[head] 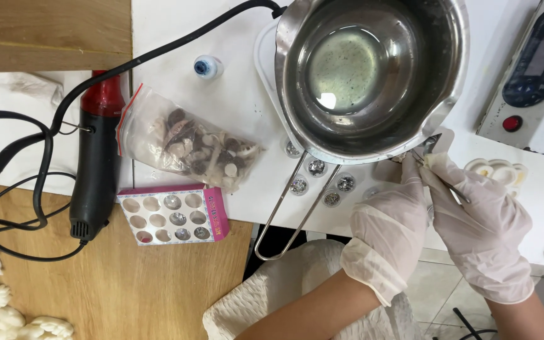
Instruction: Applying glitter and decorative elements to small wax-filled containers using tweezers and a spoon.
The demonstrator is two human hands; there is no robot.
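We wear thin, translucent white disposable gloves on both hands, the left hand (pixel 388 230) and the right hand (pixel 486 230). The glove material wrinkles over our knuckles and bunches in loose, rolled cuffs at the wrists. Our forearms are bare beyond the cuffs, with no sleeves, watches or jewellery showing there.

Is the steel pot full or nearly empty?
Nearly empty. The steel pot stands upright, and only a shallow clear liquid covers its bottom, which shows through; the walls above are bare.

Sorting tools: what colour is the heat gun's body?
Heat gun: black body, red rear end; head view.
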